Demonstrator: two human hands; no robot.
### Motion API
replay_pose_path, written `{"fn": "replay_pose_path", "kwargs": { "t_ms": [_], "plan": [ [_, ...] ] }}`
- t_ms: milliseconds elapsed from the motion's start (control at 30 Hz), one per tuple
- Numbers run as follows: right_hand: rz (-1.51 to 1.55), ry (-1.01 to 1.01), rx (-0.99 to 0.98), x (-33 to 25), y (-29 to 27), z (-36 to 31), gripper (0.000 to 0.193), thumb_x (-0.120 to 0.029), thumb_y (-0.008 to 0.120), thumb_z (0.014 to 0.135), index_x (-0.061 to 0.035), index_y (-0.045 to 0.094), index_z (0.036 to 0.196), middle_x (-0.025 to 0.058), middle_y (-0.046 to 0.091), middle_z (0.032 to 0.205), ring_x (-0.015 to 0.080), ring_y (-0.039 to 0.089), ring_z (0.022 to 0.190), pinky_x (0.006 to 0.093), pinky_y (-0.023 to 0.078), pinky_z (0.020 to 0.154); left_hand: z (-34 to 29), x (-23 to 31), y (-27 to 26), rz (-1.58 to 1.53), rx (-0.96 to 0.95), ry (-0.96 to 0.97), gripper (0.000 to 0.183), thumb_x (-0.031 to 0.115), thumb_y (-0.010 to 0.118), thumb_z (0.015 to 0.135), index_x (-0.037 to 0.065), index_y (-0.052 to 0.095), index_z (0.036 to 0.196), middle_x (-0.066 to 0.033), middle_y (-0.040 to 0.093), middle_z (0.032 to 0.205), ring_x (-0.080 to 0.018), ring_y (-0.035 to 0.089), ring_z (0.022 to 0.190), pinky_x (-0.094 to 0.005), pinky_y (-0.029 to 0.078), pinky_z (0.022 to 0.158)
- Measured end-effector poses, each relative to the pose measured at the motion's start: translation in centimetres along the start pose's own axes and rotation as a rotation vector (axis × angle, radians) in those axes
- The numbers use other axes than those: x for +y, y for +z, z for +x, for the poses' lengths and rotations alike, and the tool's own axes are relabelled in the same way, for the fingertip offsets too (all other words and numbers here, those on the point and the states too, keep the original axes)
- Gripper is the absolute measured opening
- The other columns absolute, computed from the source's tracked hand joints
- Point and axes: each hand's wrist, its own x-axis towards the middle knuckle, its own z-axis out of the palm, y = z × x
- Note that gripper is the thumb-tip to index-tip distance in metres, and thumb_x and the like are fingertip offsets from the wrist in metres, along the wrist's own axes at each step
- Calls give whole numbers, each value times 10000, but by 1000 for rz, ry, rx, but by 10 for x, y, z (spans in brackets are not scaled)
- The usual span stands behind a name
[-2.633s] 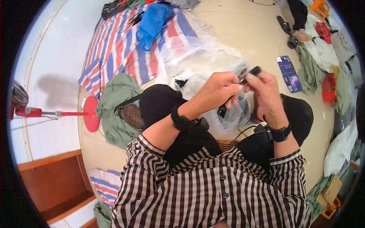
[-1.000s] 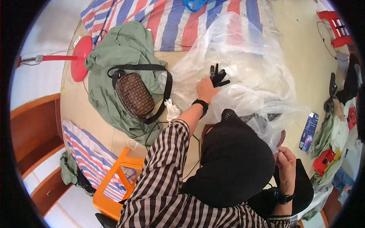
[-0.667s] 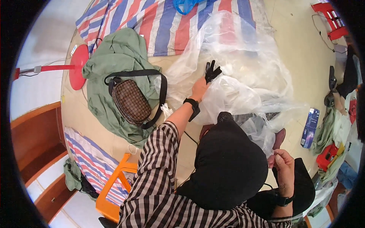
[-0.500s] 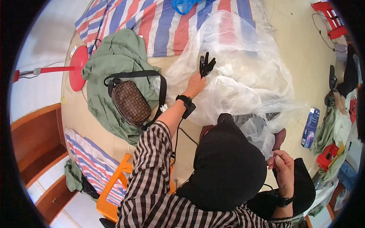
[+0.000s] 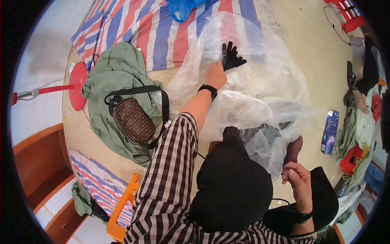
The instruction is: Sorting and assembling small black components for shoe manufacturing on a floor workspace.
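My left hand (image 5: pixel 216 75) reaches out over a large clear plastic sheet or bag (image 5: pixel 280 81) spread on the floor. Its fingers are closed on a black glove (image 5: pixel 235 60), whose fingers fan out beyond my grip. Near my knee, my right hand (image 5: pixel 298 179) is held up with the fingers curled in. It is beside the near edge of the crumpled plastic (image 5: pixel 263 144); whether it pinches anything is too small to tell. Something dark shows under the plastic between my feet.
To the left lies a green cloth (image 5: pixel 120 61) with a brown patterned bag (image 5: pixel 133 121) on it. A striped sheet (image 5: pixel 162 40) covers the far floor, with a blue plastic bag (image 5: pixel 178 10). A blue box (image 5: pixel 330 132) stands right. An orange stool (image 5: pixel 122 211) is at my left.
My left hand has moved farther out and a little right with the black glove, whose fingers have turned rightward. My right hand stays curled near my knee. The view has shifted slightly.
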Motion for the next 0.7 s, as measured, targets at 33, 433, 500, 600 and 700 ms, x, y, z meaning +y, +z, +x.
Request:
{"fn": "replay_pose_path", "kwargs": {
  "t_ms": [33, 433, 500, 600, 700],
  "plan": [
    [-18, -16, 11, -2, 0, -1, 175, -117, 524, 858, 21, 580, 951, 57, 555, 731, 122, 542, 647, 234, 449, 605, -4, 0, 1, -10, 83, 16, 285, 76, 526, 716, -4, 475, 984, -209, 529, 968, -374, 510, 933, -437, 419, 799],
    [-87, -69, -106, -9, -4, -15, 195, -131, 507, 888, 16, 564, 1004, 36, 588, 755, 86, 531, 660, 216, 446, 626, -172, -1, -40, -325, -594, 386, 279, 205, 538, 788, 97, 597, 1038, -162, 597, 838, -366, 551, 775, -403, 453, 689],
    [-55, -82, -118, -7, 2, -18, 193, -129, 507, 885, 16, 565, 1000, 34, 590, 752, 82, 532, 652, 211, 446, 616, -192, -51, -29, -86, -441, 562, 293, 184, 534, 799, 69, 587, 1063, -138, 616, 799, -290, 589, 712, -348, 470, 649],
    [-68, -97, -118, 2, -6, -17, 191, -130, 508, 879, 16, 567, 988, 30, 592, 743, 76, 533, 643, 209, 447, 606, -178, -75, -27, -227, -392, 456, 291, 174, 530, 806, 58, 584, 1068, -127, 622, 803, -263, 594, 716, -331, 471, 653],
    [-78, -97, -70, 23, -23, -7, 183, -133, 512, 867, 16, 574, 954, 30, 592, 724, 77, 534, 619, 211, 447, 581, -160, -102, -33, -352, -341, 323, 289, 163, 526, 814, 48, 581, 1073, -115, 627, 806, -236, 599, 720, -314, 472, 657]
  ]
}}
